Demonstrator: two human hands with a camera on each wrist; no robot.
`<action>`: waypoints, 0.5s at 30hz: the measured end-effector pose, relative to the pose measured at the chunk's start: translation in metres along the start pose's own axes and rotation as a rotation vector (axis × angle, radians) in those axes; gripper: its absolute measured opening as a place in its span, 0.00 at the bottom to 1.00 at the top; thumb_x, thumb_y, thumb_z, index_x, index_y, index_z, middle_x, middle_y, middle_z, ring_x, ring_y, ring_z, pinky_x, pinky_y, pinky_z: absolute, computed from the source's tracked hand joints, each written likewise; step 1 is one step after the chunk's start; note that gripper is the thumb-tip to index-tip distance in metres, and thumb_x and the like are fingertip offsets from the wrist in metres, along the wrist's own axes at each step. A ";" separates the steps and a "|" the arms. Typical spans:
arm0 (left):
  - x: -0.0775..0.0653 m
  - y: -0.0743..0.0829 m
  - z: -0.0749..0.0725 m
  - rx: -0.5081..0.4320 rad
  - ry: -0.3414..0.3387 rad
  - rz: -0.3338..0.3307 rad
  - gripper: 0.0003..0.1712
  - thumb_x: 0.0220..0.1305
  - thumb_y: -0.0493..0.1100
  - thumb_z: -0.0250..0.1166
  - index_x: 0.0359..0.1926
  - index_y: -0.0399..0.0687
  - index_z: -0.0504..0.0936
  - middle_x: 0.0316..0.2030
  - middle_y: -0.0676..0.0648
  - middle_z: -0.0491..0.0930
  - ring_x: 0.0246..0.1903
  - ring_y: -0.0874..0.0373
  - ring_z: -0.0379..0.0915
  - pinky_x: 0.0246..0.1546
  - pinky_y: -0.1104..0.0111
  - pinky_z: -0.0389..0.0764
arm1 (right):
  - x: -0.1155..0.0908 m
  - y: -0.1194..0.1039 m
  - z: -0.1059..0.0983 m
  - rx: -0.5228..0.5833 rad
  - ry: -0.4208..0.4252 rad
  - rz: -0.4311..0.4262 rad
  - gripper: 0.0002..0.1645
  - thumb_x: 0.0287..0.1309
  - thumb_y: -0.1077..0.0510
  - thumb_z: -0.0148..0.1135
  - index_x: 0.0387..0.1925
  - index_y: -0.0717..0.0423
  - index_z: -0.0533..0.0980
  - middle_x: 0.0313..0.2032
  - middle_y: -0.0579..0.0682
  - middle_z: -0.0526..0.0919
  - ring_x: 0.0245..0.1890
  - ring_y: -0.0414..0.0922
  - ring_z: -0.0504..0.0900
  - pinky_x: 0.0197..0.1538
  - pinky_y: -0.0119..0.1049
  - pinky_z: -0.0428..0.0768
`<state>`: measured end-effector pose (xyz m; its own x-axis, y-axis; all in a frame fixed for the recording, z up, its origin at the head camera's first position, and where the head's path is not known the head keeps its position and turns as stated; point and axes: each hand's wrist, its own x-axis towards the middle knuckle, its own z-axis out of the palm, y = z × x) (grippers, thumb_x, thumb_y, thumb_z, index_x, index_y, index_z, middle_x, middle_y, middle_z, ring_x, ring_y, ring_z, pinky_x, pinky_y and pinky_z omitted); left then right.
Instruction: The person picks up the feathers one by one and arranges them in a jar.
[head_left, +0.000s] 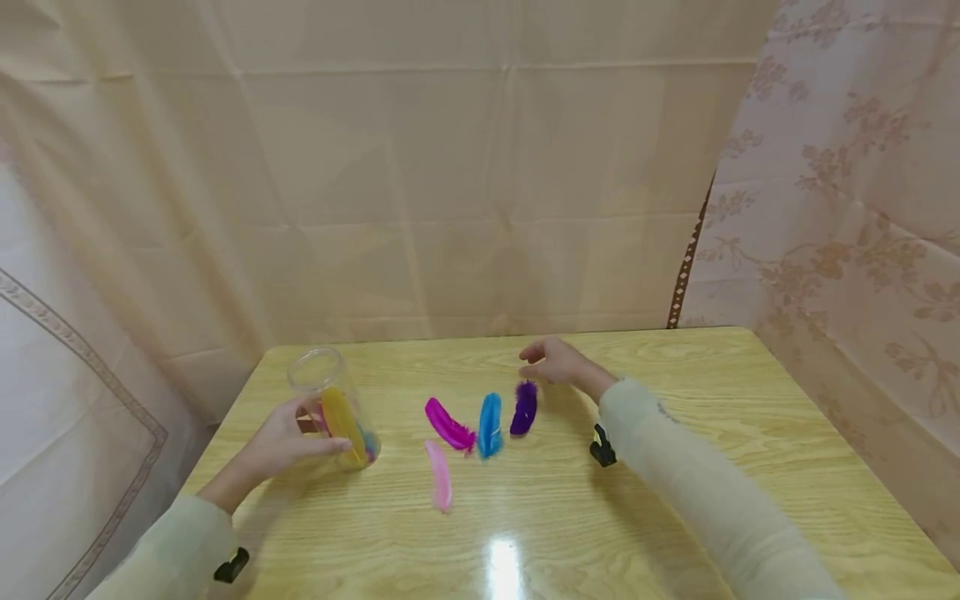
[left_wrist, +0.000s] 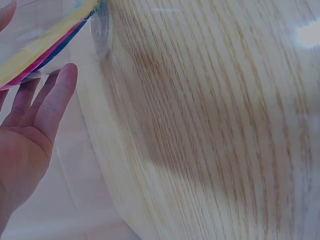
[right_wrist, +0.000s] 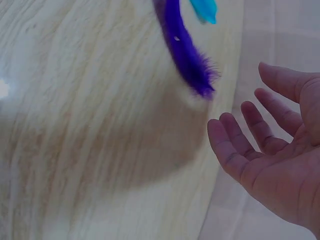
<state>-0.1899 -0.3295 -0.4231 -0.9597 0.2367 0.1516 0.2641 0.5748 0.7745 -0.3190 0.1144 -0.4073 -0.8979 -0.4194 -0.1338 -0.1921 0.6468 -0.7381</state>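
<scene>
My left hand (head_left: 288, 442) grips a clear plastic jar (head_left: 352, 398) near the table's left side, thumb in front and fingers around the far side. Inside the jar are a yellow feather (head_left: 343, 425) and other coloured ones; pink and dark blue show in the left wrist view. My right hand (head_left: 558, 362) is above the table's back part, its fingers loosely bent and holding nothing. Just below it lies a purple feather (head_left: 524, 408). To the left of that rest a blue feather (head_left: 490, 425), a magenta feather (head_left: 450, 425) and a light pink feather (head_left: 439, 477).
The wooden table (head_left: 525, 517) has a bright reflection near its front. A beige curtain (head_left: 450, 183) hangs behind its back edge, a flowered cloth (head_left: 862, 183) on the right and a white cloth (head_left: 60, 375) on the left.
</scene>
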 end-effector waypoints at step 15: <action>0.000 0.000 -0.001 -0.004 0.002 -0.010 0.25 0.51 0.43 0.82 0.39 0.40 0.74 0.40 0.44 0.80 0.39 0.52 0.76 0.45 0.69 0.81 | 0.002 0.016 0.022 -0.077 0.036 0.056 0.27 0.64 0.56 0.70 0.58 0.68 0.76 0.50 0.62 0.82 0.51 0.55 0.80 0.54 0.47 0.80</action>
<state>-0.1901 -0.3304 -0.4225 -0.9624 0.2294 0.1454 0.2544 0.5742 0.7782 -0.3148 0.1105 -0.4340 -0.9216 -0.3585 -0.1486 -0.1694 0.7161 -0.6771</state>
